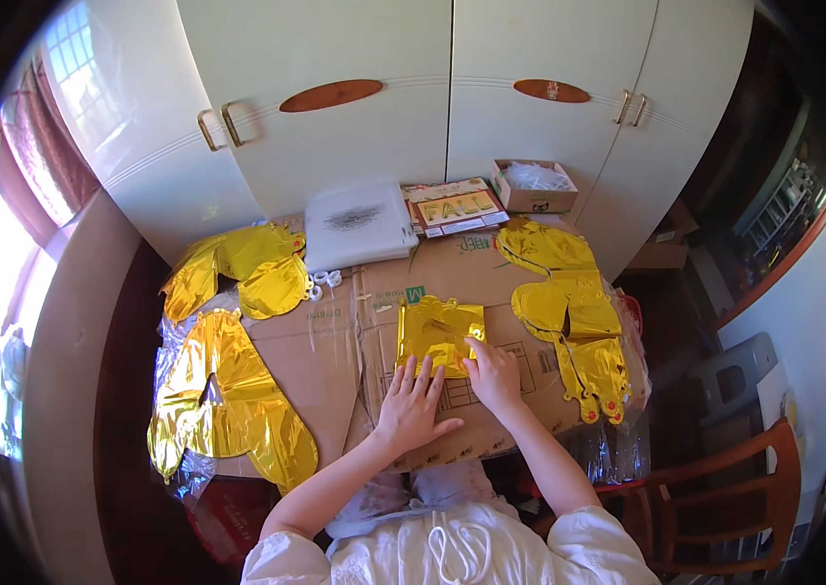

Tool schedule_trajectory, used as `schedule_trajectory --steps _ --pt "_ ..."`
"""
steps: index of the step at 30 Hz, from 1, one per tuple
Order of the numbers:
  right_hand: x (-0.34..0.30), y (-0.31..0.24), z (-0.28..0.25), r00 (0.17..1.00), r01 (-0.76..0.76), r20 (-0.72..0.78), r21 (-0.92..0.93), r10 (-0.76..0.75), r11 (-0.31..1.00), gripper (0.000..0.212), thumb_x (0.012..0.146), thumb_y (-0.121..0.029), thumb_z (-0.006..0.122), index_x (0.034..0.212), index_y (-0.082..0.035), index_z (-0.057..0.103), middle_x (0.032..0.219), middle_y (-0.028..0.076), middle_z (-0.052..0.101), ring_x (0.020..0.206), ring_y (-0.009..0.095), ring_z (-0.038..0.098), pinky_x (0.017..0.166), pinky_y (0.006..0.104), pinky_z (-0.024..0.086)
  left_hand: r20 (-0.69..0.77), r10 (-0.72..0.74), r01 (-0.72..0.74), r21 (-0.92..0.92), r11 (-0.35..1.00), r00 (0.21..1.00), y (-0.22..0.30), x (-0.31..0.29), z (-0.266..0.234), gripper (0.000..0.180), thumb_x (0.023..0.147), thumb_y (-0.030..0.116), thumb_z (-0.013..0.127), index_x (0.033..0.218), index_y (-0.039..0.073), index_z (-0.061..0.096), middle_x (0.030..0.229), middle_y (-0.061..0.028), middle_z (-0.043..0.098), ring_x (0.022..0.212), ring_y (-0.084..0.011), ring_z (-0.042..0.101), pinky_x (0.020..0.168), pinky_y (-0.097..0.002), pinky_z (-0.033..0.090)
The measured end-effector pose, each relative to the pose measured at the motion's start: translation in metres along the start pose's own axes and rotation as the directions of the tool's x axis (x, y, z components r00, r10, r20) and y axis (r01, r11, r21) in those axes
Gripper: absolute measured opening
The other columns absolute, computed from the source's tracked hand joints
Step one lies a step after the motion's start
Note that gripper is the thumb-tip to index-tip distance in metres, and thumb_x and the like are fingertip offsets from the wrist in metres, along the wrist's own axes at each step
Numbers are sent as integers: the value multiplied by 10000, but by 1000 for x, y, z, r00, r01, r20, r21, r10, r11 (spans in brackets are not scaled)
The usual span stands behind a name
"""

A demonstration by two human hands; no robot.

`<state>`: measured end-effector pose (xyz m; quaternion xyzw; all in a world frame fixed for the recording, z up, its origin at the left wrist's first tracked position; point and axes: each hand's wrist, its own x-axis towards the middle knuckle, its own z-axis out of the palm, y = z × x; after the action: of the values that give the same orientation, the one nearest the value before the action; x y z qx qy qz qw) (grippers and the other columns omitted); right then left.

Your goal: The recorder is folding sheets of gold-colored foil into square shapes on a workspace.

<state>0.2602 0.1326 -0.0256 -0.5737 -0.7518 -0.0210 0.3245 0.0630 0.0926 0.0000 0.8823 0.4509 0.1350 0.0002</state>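
A folded gold foil balloon (pixel 428 330) lies flat on a cardboard sheet in front of me. My left hand (pixel 411 413) rests palm down, its spread fingertips on the foil's lower edge and its thumb out over the cardboard. At the lower right of the foil is my right hand (pixel 494 374), its index finger and thumb apart on the foil's surface and the other fingers partly curled. Larger unfolded gold foil balloons lie at the far left (pixel 272 283), near left (pixel 223 400) and right (pixel 584 317).
Flattened cardboard (pixel 325 356) covers the table. Toward the back lie a stack of clear plastic bags (pixel 359 229), a printed card packet (pixel 457 208) and a small box (pixel 535 200) of whitish pieces. White ribbon rolls (pixel 326 280) sit nearby. White cabinets (pixel 325 146) stand behind; a wooden chair (pixel 725 502) is at right.
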Motion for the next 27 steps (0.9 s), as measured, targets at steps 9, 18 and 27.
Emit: schedule_trajectory --steps 9,18,27 --pt "-1 2 2 1000 15 -6 33 -15 999 335 830 -171 682 1150 -112 603 869 70 667 779 274 633 720 425 456 32 3 -4 7 1000 999 -2 1 1 949 817 750 484 1433 32 420 1466 -286 362 1374 -496 295 1134 -561 243" --pt "-1 1 2 1000 12 18 14 -12 1000 311 837 -185 675 1134 -122 607 855 67 656 774 268 621 722 423 447 28 -10 10 0 1000 1000 -1 -1 4 901 847 718 472 1439 41 415 1479 -284 342 1392 -480 274 1150 -545 217" --pt "0 -1 -5 997 -18 77 -11 18 1000 283 842 -154 665 1114 -114 598 937 75 671 828 281 629 739 424 450 -68 -196 173 -253 952 978 -8 3 -7 634 890 472 590 1328 24 492 1349 -231 471 1286 -438 401 1082 -517 316"
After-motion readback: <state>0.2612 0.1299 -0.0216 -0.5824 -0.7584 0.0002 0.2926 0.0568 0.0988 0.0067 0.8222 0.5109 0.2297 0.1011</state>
